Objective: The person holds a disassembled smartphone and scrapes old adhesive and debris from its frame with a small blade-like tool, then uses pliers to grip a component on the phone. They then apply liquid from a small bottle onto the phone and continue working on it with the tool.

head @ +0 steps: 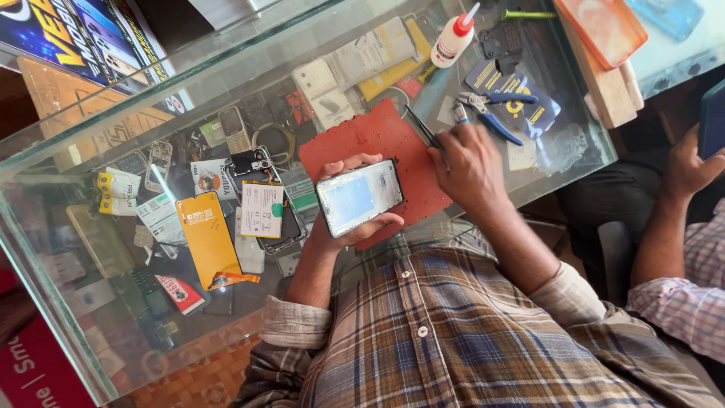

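The left hand (332, 227) is wrapped around a flat smartphone with a pale blue, shiny screen (359, 196). The fingers are clamped on its edges, and the phone is held just above a red rubber work mat (377, 136) that lies on the glass counter top (551, 151). The right hand (468, 166) is closed around thin black metal tweezers (423, 128). Their tip points up over the mat, a little way from the phone.

The phone could slip and hit the glass, because only fingertips hold its smooth sides. The sharp tweezers could scratch the screen if the hand wobbles.

The counter is a glass case. Inside it lie an orange phone back cover (208, 238), a white flat battery (262, 209), small old phones and packets, all crowded close together. On top of the glass sit a white glue bottle with a red cap (453, 38), blue-handled pliers (491, 113) and an orange plastic tray (604, 26). I cannot tell what is in the tray.

Another person's hand (687, 170) at the right edge holds a dark phone (711, 117), well apart.
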